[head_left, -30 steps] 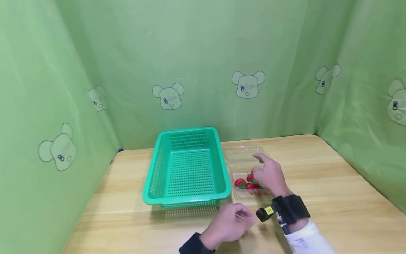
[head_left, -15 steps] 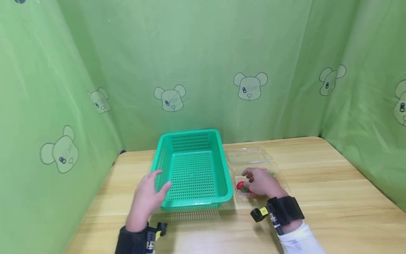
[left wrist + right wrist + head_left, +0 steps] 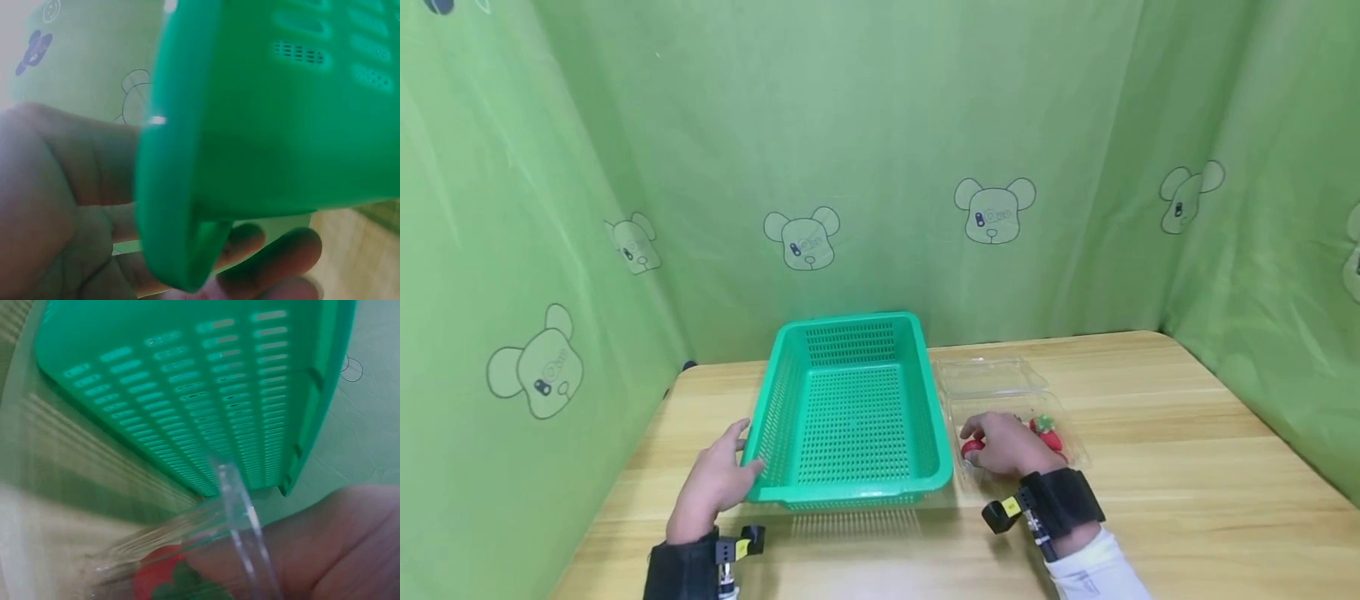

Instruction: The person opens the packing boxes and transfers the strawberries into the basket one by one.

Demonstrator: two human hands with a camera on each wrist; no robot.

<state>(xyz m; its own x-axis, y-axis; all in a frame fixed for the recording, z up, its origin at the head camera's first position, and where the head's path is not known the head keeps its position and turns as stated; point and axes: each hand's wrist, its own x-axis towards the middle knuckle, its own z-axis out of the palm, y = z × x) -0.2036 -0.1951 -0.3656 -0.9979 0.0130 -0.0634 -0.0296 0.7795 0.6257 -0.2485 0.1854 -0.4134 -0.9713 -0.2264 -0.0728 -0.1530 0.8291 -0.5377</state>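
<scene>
At the front left corner of a green plastic basket [image 3: 850, 425], my left hand [image 3: 715, 479] holds the rim. In the left wrist view, the fingers [image 3: 275, 262] reach beneath the basket rim [image 3: 172, 162], and the thumb lies along its far side. My right hand [image 3: 1011, 446] is down in a clear plastic clamshell box [image 3: 985, 379], fingers and thumb around a red strawberry [image 3: 972, 448]. Through the clear wall in the right wrist view, the thumb meets the strawberry [image 3: 156, 575] beside its green leaves. More strawberries [image 3: 1047, 433] lie right of this hand, partly hidden by it.
The clamshell's lid is folded back toward the green curtain [image 3: 880, 275]. Its tray stands close against the basket's right side. Both rest on a wooden table [image 3: 1165, 467], with curtain walls at the back and on both sides.
My left hand has left the area before the clamshell and moved left to the basket's corner. My right hand has lowered and shifted left onto a strawberry, uncovering others on the right.
</scene>
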